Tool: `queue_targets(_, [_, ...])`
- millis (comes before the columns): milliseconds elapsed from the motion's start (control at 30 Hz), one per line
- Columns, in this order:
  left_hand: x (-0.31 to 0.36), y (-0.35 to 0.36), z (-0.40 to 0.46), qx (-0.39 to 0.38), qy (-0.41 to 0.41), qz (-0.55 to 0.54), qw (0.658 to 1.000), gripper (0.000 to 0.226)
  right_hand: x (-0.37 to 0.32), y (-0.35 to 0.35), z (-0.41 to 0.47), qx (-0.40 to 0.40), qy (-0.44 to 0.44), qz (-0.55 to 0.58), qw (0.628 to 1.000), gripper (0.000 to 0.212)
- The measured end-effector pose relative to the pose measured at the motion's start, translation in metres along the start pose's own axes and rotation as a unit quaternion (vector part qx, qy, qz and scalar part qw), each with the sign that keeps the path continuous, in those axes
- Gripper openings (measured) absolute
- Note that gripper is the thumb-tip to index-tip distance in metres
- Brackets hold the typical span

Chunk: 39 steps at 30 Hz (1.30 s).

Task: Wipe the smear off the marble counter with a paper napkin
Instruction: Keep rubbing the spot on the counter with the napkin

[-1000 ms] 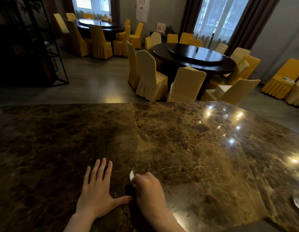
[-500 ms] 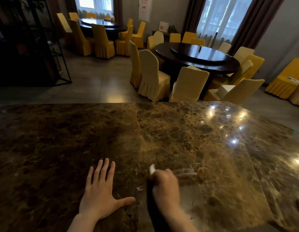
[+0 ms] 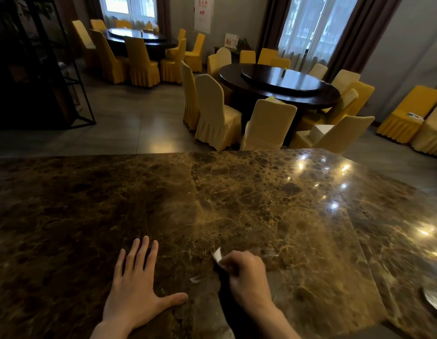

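Observation:
A brown veined marble counter (image 3: pixel 261 211) fills the lower half of the head view. My right hand (image 3: pixel 244 275) is closed on a small white paper napkin (image 3: pixel 217 256) and presses it onto the stone near the front edge; only a corner of the napkin shows past my fingers. A pale smear (image 3: pixel 195 279) lies on the marble just left of that hand, and fainter streaks (image 3: pixel 269 252) lie to its right. My left hand (image 3: pixel 136 280) rests flat on the counter, fingers spread, holding nothing.
Beyond the counter's far edge stand round dark dining tables (image 3: pixel 281 86) ringed by yellow-covered chairs (image 3: pixel 212 113). A black metal shelf frame (image 3: pixel 73 89) stands at the left. A shiny object (image 3: pixel 432 299) lies at the counter's right edge.
My right hand swept the napkin rightward and then back to the left across the marble. My left hand stayed flat in place. The camera shifted slightly.

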<state>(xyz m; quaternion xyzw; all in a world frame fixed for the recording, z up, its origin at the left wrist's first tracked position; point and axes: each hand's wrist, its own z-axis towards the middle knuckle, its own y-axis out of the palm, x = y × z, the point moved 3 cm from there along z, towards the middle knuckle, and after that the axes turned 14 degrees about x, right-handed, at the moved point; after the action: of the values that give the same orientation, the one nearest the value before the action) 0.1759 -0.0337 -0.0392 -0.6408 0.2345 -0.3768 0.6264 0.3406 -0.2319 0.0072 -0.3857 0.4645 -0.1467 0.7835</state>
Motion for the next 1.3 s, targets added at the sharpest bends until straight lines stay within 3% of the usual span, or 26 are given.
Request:
queue_targets(100, [0.0, 0.0, 0.001, 0.001, -0.001, 0.005, 1.0, 0.151, 0.039, -0.036, 0.02, 0.117, 0.105, 0.075, 0.985, 0.038])
queue_targets(200, [0.0, -0.001, 0.0, -0.001, 0.001, 0.007, 1.0, 0.152, 0.079, -0.062, 0.043, 0.129, 0.158, -0.023, 0.979, 0.047])
queue_targets(433, [0.001, 0.0, -0.001, 0.004, 0.001, 0.007, 1.0, 0.151, 0.09, -0.05, 0.043, 0.073, 0.055, -0.183, 0.979, 0.029])
queue_targets(600, [0.0, 0.0, 0.0, 0.012, 0.001, -0.005, 1.0, 0.15, 0.065, -0.034, 0.036, 0.059, -0.023, -0.191, 0.98, 0.025])
queue_targets(767, [0.001, 0.001, 0.0, 0.018, -0.002, -0.009, 1.0, 0.15, 0.056, -0.03, 0.024, -0.015, -0.147, -0.17, 0.974, 0.016])
queue_targets(933, [0.0, 0.001, 0.0, 0.004, -0.002, 0.001, 1.0, 0.15, 0.082, -0.063, 0.049, 0.104, 0.043, -0.202, 0.973, 0.014])
queue_targets(1000, [0.001, 0.0, 0.0, 0.005, -0.003, 0.003, 1.0, 0.15, 0.056, -0.049, 0.04, 0.109, 0.026, -0.18, 0.977, 0.012])
queue_targets(1167, [0.001, -0.001, 0.0, -0.002, 0.001, 0.004, 1.0, 0.149, 0.002, 0.003, 0.0, -0.024, -0.093, -0.104, 0.99, 0.019])
queue_targets(1233, [0.002, -0.003, 0.0, -0.001, 0.0, 0.006, 1.0, 0.15, 0.012, -0.008, 0.009, -0.02, -0.078, -0.101, 0.992, 0.016])
queue_targets(1300, [0.002, -0.004, 0.0, 0.001, 0.001, 0.011, 1.0, 0.151, 0.033, -0.029, 0.024, 0.037, -0.006, -0.122, 0.992, 0.016])
